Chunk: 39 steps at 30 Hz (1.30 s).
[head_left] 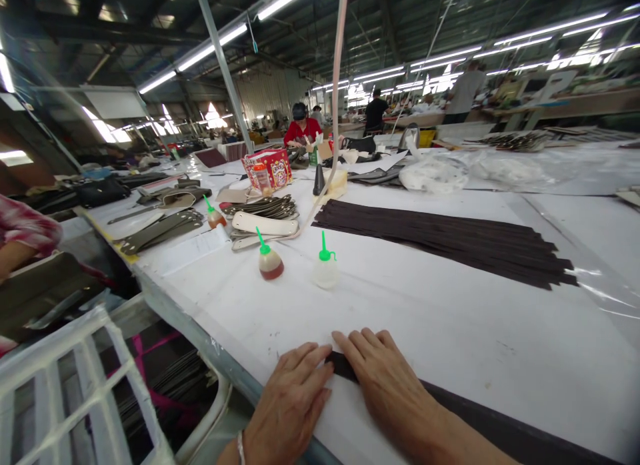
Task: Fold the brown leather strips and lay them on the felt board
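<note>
A long dark brown strip (480, 411) lies along the near side of the white table and runs off to the lower right. My right hand (380, 378) rests flat across its left part, fingers stretched forward. Beside the strip's left end is my left hand (295, 398), fingers extended and their tips touching or almost touching that end; whether anything is under them is hidden. Beyond my hands stand two squeeze bottles with green nozzles: one with reddish-brown liquid (271, 265), the other whitish (326, 268). A stack of similar dark strips (445, 241) lies farther back.
A pale hose (336, 85) hangs down to the table. Left of it are cream straps (265, 225), olive pieces (163, 231), a third bottle (215, 215) and a red patterned box (270, 170). A white slatted rack (75, 391) stands lower left, near another person's arm (17, 251).
</note>
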Each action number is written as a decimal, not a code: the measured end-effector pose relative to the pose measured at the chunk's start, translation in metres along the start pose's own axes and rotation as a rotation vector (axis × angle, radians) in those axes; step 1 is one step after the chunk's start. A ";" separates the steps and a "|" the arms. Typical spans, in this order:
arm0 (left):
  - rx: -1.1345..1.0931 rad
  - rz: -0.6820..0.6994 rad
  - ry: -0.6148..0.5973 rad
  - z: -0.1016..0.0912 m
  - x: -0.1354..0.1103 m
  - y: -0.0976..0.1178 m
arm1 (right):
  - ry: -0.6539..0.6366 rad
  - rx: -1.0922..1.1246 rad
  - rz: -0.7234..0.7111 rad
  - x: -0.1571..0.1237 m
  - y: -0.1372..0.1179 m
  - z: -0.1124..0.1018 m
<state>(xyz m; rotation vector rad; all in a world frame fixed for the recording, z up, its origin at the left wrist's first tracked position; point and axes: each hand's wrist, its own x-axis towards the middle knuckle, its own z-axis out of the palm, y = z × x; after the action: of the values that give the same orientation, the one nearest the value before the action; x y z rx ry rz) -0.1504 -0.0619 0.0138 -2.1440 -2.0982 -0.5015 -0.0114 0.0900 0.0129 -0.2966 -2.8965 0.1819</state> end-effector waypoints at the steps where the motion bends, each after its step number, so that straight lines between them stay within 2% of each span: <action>1: -0.017 0.009 -0.012 0.000 0.002 0.000 | 0.000 0.004 0.023 -0.001 0.001 0.000; 6: -0.099 0.018 -0.059 -0.004 0.014 -0.002 | -0.069 0.065 0.057 -0.007 0.007 -0.007; 10: -0.177 0.032 -0.053 -0.007 0.019 -0.002 | -0.066 0.086 -0.035 -0.014 0.013 -0.012; 16: -0.257 -0.036 -0.072 -0.003 0.024 0.000 | -0.055 0.031 -0.164 -0.019 0.020 -0.017; 23: -0.236 -0.031 -0.148 -0.001 0.029 0.000 | -0.034 -0.035 -0.225 -0.023 0.025 -0.017; 29: -0.162 0.017 -0.137 0.000 0.025 0.000 | -0.049 -0.066 -0.247 -0.029 0.028 -0.023; 39: -0.078 0.009 -0.141 0.000 0.029 0.005 | -0.055 -0.030 -0.232 -0.051 0.040 -0.031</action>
<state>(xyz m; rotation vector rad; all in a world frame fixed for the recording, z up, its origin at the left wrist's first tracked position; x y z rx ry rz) -0.1460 -0.0344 0.0230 -2.2947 -2.1739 -0.4509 0.0520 0.1213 0.0264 0.0416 -2.9594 0.1084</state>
